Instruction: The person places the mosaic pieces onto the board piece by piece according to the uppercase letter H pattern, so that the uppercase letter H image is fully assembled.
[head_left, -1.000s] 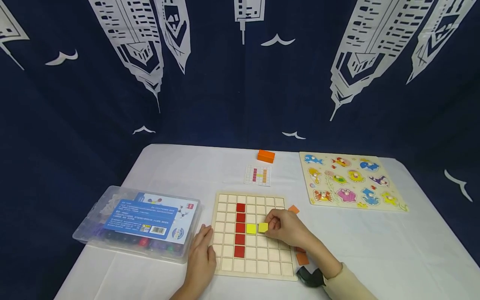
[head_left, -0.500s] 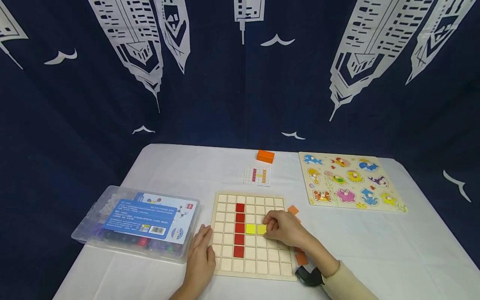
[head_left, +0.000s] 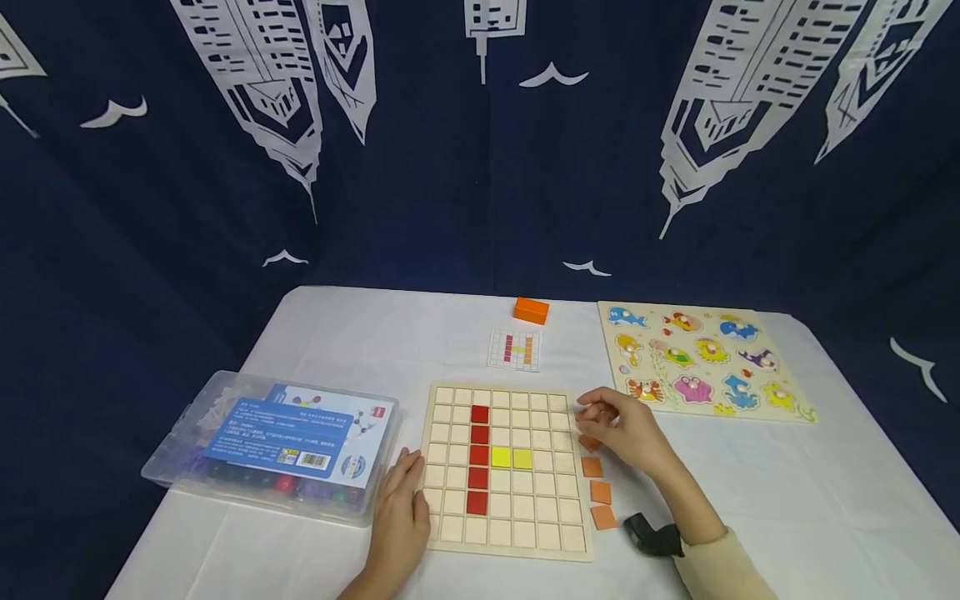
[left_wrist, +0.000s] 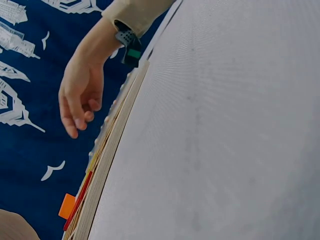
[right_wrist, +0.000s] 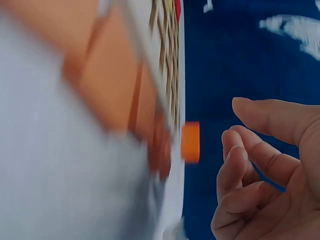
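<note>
A wooden grid board (head_left: 510, 553) lies on the white table. One column of it bears several red tiles (head_left: 478, 455), and two yellow tiles (head_left: 522, 458) sit side by side to the right of the middle red one. My left hand (head_left: 401, 508) rests along the board's left edge with relaxed fingers. Beyond the right edge, my right hand (head_left: 622, 429) hovers over the far end of a row of orange tiles (head_left: 601, 492), partly hiding those there. In the right wrist view, the right hand's thumb and fingers (right_wrist: 237, 162) are parted with nothing between them.
A clear plastic case (head_left: 277, 442) with a blue label lies left of the board. Behind the board are a small pattern card (head_left: 514, 349) and an orange block (head_left: 531, 311). A sea-animal puzzle board (head_left: 656, 402) lies at the back right.
The second yellow tile went down into its cell beside the first, and my right hand let go of it. That hand then moved right to the orange tiles; my left hand stayed put.
</note>
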